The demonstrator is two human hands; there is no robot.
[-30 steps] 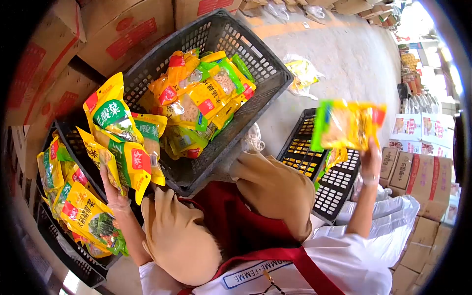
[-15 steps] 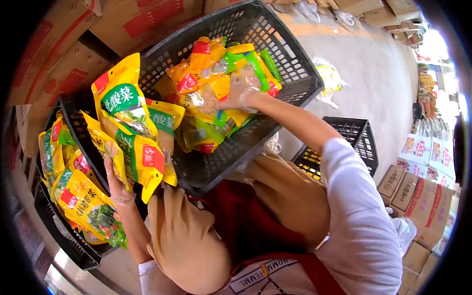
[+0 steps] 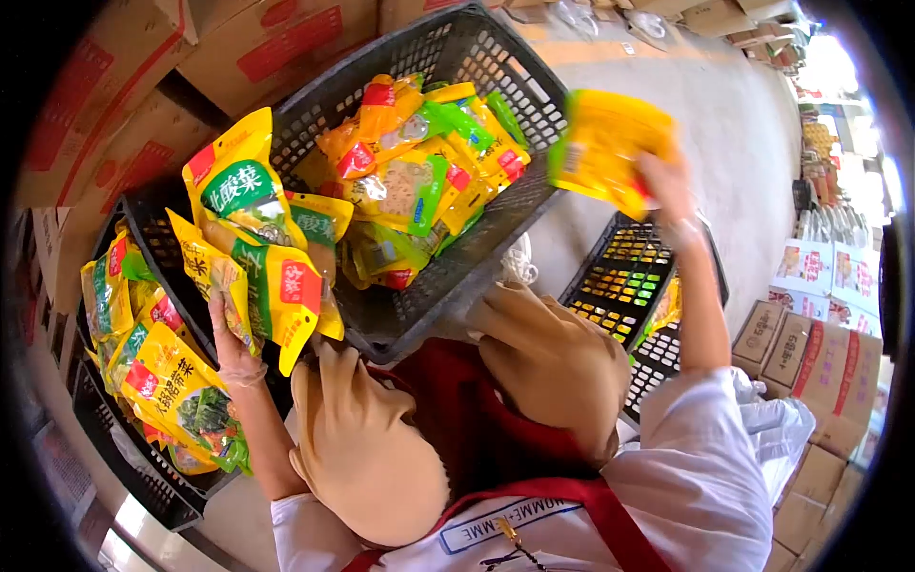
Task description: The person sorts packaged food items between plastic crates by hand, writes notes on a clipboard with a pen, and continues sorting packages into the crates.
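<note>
My right hand (image 3: 670, 191), in a clear glove, grips a yellow food packet (image 3: 615, 148) by its right end, raised and slightly blurred. My left hand (image 3: 233, 343), gloved too, holds yellow packets with green labels (image 3: 276, 291) at the left, beside the upper crate. That tilted black crate (image 3: 405, 329) holds a heap of yellow, green and orange packets (image 3: 410, 186). Below my right hand stands another black crate (image 3: 650, 377) with some yellow packets (image 3: 665, 310) in it. A further crate (image 3: 157, 486) at the far left carries more packets (image 3: 181, 391).
Cardboard boxes (image 3: 276, 48) are stacked behind the upper crate. More cartons (image 3: 820, 367) and white boxes (image 3: 858, 286) stand at the right, near clear plastic bags (image 3: 777, 429). Grey floor (image 3: 734, 124) shows beyond the crates.
Half a second ago my right hand was down in the upper crate; now it is up at the right with a packet. My left hand still holds its packets.
</note>
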